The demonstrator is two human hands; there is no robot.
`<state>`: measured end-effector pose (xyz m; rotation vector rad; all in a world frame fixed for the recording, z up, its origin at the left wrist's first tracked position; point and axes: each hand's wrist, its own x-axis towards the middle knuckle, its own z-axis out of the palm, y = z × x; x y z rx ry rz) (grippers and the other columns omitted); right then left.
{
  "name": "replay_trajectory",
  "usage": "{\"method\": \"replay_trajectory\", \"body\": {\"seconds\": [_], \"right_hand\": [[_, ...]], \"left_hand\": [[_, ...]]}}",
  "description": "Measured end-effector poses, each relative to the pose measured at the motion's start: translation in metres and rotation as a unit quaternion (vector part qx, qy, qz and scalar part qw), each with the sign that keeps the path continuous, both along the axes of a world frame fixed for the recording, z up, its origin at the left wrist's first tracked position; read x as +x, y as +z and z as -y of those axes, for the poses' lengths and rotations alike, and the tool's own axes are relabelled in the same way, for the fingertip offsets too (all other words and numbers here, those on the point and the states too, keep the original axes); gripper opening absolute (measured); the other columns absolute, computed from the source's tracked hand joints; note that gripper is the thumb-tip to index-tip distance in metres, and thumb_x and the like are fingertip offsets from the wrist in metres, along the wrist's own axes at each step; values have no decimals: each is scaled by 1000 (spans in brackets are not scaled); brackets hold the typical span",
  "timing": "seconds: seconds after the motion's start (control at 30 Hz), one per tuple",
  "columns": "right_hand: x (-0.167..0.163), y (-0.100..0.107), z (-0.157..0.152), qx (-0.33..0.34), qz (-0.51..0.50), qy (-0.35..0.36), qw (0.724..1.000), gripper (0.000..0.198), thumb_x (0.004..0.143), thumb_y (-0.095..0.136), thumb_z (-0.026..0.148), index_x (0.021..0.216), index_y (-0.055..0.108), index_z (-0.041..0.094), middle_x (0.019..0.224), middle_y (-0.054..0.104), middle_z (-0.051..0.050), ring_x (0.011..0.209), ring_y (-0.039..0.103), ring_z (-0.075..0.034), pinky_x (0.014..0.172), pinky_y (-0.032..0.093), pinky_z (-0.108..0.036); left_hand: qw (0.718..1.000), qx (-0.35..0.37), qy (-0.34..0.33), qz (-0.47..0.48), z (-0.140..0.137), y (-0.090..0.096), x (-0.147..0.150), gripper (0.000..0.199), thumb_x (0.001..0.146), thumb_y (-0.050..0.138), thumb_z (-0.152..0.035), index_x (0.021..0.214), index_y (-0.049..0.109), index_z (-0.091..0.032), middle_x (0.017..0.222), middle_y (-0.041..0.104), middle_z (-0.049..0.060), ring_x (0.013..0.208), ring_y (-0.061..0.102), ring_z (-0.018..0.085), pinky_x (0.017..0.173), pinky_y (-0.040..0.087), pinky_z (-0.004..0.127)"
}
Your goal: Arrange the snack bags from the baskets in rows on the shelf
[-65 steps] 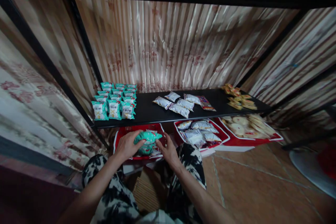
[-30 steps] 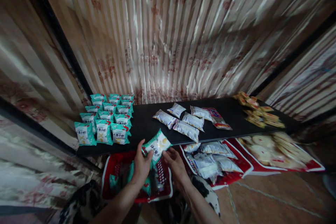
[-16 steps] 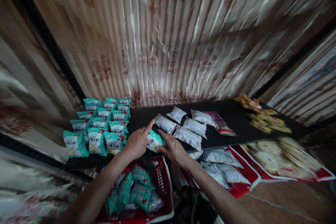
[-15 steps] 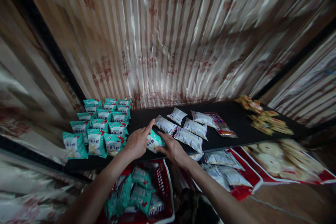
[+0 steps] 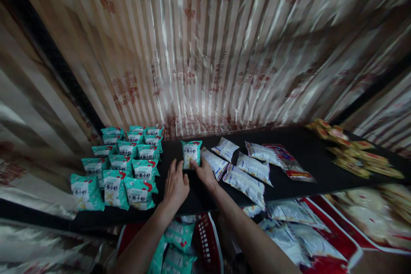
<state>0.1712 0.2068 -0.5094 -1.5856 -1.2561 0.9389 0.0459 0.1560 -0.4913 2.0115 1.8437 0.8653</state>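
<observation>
A small teal-and-white snack bag (image 5: 191,154) stands upright on the black shelf (image 5: 189,195), its printed front facing me. My right hand (image 5: 205,174) grips its lower right side, thumb pressed on the front and the other fingers partly hidden. Just left of and below the bag, my left hand (image 5: 176,184) is open, fingers slightly apart, fingertips close to the bag's lower left edge. Rows of matching teal bags (image 5: 115,188) stand on the shelf to the left. Right of my right hand lie several white snack bags (image 5: 245,182), flat and at angles.
A red-and-silver packet (image 5: 289,160) lies right of the white bags, and yellow packets (image 5: 362,154) are heaped farther right. Below the shelf edge are a red basket (image 5: 205,235) with teal bags and red containers (image 5: 346,239) with white bags and round pale items. A striped foil sheet (image 5: 199,51) hangs behind.
The teal snack bag has gone from tilted between both hands near the shelf's front to upright farther back. My left hand has come away from its side and lowered. The view has shifted slightly.
</observation>
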Motion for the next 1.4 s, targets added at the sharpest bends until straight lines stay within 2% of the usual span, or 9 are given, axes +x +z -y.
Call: {"method": "replay_trajectory", "body": {"seconds": [0.07,0.17,0.3,0.43,0.77,1.07,1.3,1.4], "right_hand": [[6,-2,-4,-6,24,-23,999,35,76,57,46,96,62,17,93,68,-9,91,63,-27,82,45,-37],[8,-2,-11,0,53,-21,998,39,77,55,50,93,62,15,90,68,-12,87,63,-28,78,46,-37],[-8,-3,-34,31,26,2,999,42,77,56,48,101,61,14,97,68,-13,92,63,-27,81,46,-36],[-30,-9,-63,45,13,-5,999,47,78,59,40,118,52,18,108,66,-10,99,62,-24,86,46,-34],[-64,-16,-105,-10,98,-15,995,46,82,55,39,122,47,17,107,67,-11,100,62,-22,83,46,-32],[-81,-18,-121,-23,156,5,987,47,86,48,42,126,40,19,105,67,-11,98,64,-24,80,46,-32],[-83,-25,-132,-33,191,26,981,45,86,46,46,125,46,22,104,68,-9,98,63,-23,80,45,-31],[-82,-28,-134,-9,214,29,976,47,86,46,47,126,47,21,110,66,-9,101,61,-23,81,45,-31]], "left_hand": [[999,-29,11,28,-6,-11,6,47,80,44,-14,126,49,-7,139,42,20,129,39,28,107,35,40],[993,-51,35,98,-17,-24,15,45,83,40,-18,125,50,-6,139,43,19,130,39,26,109,32,40],[976,-28,103,191,-37,-35,20,46,88,34,-28,125,48,-4,137,46,20,130,39,25,110,29,42],[966,44,147,209,-57,-44,17,44,88,33,-30,124,50,-13,140,44,13,136,30,23,113,23,44],[962,38,147,229,-92,-69,3,46,89,31,-32,128,48,-15,141,44,10,138,25,21,115,19,43],[957,-13,158,244,-109,-74,-4,48,91,28,-31,131,44,-11,143,40,13,136,30,21,114,21,40],[951,0,158,266,-114,-73,-8,49,92,26,-34,131,44,-13,143,41,12,135,32,18,113,23,36],[952,3,153,264,-115,-73,-12,49,91,26,-34,130,46,-12,143,41,11,135,32,18,114,22,36]]}}
